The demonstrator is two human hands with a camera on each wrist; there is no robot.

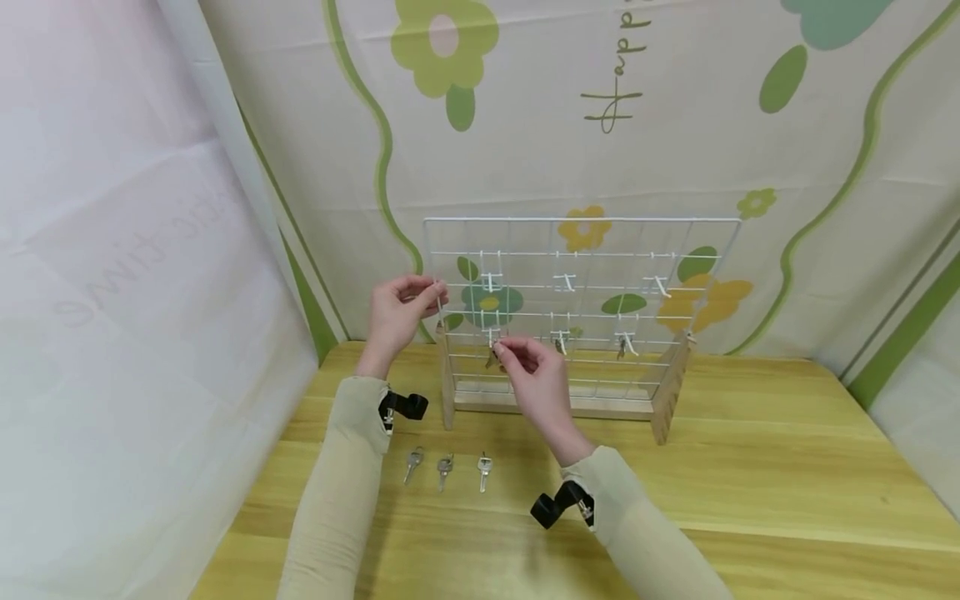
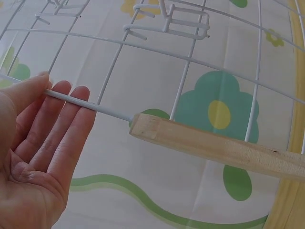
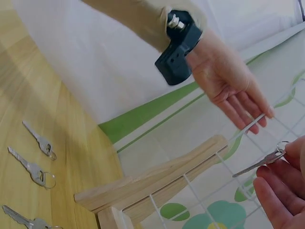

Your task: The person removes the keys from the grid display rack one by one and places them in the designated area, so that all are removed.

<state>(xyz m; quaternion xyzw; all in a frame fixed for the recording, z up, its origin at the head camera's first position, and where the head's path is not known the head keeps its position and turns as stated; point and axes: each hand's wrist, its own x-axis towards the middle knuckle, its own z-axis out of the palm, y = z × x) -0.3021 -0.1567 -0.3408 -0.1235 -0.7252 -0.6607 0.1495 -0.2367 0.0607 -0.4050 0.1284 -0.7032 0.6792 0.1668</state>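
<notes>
A white wire grid rack (image 1: 582, 220) stands in a wooden base. At its left edge my left hand (image 1: 397, 315) pinches the side wire, thumb on one side and fingertips on the other in the left wrist view. My right hand (image 1: 542, 383) is in front of the lower left hook (image 1: 491, 334). It pinches a silver key (image 3: 259, 163) near its small ring (image 3: 282, 144), with the blade pointing away from the fingers. Whether the ring touches the hook is hard to see. Keys hang at the lower middle hook (image 1: 561, 342) and lower right hook (image 1: 627, 342).
Three keys lie in a row on the wooden table: a left key (image 1: 413, 463), a middle key (image 1: 445, 471) and a right key (image 1: 484, 472). Three upper hooks, one being the middle hook (image 1: 565, 282), bear no keys. Behind hangs a flowered cloth (image 1: 510, 167).
</notes>
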